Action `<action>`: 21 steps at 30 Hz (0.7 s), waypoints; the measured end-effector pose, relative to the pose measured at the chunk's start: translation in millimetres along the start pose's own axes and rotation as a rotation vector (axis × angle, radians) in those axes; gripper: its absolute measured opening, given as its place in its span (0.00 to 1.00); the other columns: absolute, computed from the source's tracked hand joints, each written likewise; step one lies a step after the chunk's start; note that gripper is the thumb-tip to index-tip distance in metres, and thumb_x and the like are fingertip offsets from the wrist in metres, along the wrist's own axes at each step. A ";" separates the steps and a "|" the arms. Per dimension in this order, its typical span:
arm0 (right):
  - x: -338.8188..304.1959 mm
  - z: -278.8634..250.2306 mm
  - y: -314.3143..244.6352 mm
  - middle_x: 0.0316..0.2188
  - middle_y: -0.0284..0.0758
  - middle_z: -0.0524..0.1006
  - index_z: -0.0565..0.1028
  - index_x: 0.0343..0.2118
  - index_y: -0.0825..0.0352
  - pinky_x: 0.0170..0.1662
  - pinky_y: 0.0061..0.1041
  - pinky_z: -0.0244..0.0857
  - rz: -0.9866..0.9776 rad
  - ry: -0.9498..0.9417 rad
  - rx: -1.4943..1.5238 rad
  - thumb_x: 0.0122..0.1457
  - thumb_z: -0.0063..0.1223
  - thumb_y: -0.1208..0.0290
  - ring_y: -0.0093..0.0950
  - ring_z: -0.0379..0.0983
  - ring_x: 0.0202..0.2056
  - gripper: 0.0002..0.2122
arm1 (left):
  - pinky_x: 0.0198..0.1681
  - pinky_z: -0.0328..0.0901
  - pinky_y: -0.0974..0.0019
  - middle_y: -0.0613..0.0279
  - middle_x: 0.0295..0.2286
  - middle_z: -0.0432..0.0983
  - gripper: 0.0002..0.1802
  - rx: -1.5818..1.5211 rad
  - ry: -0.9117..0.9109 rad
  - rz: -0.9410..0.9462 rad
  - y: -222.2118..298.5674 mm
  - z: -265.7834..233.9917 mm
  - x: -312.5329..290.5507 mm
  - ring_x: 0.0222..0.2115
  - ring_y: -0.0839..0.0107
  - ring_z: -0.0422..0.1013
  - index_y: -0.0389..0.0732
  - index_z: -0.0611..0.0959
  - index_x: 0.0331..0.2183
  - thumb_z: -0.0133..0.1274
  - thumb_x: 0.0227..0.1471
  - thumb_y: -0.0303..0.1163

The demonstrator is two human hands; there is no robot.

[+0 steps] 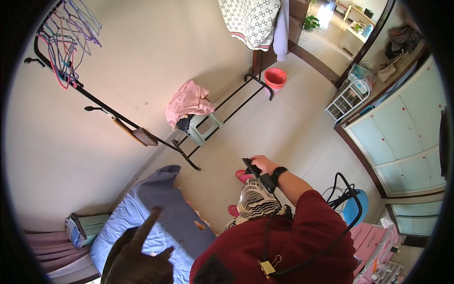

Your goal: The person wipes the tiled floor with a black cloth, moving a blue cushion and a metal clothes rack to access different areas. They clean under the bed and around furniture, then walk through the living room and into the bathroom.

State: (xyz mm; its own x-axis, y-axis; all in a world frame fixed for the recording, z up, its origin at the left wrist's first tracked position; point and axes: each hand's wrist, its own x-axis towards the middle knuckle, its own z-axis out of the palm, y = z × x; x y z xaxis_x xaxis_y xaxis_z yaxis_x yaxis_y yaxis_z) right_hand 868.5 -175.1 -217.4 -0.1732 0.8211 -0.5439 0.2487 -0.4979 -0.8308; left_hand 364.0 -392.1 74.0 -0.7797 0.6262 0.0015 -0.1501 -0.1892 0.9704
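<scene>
On the left side, the left hand (139,255) was close to the camera and very dark, in front of the light-blue bedding (118,222). One finger was stretched out; the others were lost in shadow, so I could not tell whether they held something. Nearer to the middle, the right hand (265,164) had its fingers closed around a small black object (250,166), whose exact kind was not clear. This object was above the tiled floor (255,118), in front of the zebra-striped trousers (257,199). In my judgement, the step in hand was only to hold it; a next move would call for a steady grip.

Around these, again from the left, many thin hangers (66,47) hung on a black garment rack (98,99), and a brush (146,137) hung lower. A pink garment (187,102) lay on a pale green stool (197,135), which stood at the rack's base and blocked the way toward the wall (156,57). Farther right were pink slippers (243,176), a red bucket (275,78) and a white wire rack (347,102). The black cable (361,208), curving beside the maroon sleeve (314,213), could perhaps catch the arm.
</scene>
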 end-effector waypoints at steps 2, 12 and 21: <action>-3.1 11.0 -16.7 0.32 0.37 0.75 0.73 0.41 0.70 0.33 0.31 0.67 0.254 0.031 0.178 0.48 0.46 0.77 0.29 0.72 0.31 0.14 | 0.54 0.56 0.52 0.42 0.48 0.64 0.24 0.082 0.106 0.013 8.5 -26.3 -2.0 0.51 0.57 0.62 0.30 0.67 0.48 0.38 0.56 0.39; -20.7 -52.9 51.8 0.23 0.38 0.73 0.73 0.28 0.71 0.30 0.30 0.65 -0.352 -0.101 -0.297 0.44 0.49 0.72 0.29 0.71 0.26 0.09 | 0.45 0.64 0.50 0.41 0.41 0.71 0.30 0.166 -0.337 0.324 52.6 21.5 -52.9 0.41 0.53 0.69 0.29 0.67 0.48 0.43 0.54 0.46; -38.8 -83.9 73.8 0.33 0.36 0.74 0.71 0.43 0.68 0.32 0.31 0.68 0.328 -0.044 0.259 0.50 0.40 0.72 0.30 0.72 0.30 0.17 | 0.38 0.63 0.58 0.53 0.29 0.71 0.16 -1.034 -0.970 0.432 97.3 173.5 -125.1 0.36 0.56 0.67 0.29 0.80 0.32 0.50 0.53 0.35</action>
State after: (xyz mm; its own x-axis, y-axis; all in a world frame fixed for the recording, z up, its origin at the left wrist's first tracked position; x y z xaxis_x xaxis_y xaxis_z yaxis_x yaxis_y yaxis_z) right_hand 973.6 -220.3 -247.8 -0.1665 0.5973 -0.7845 0.0503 -0.7894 -0.6118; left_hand 552.4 -357.7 210.1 -0.2371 0.5525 0.7991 -0.6984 -0.6687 0.2551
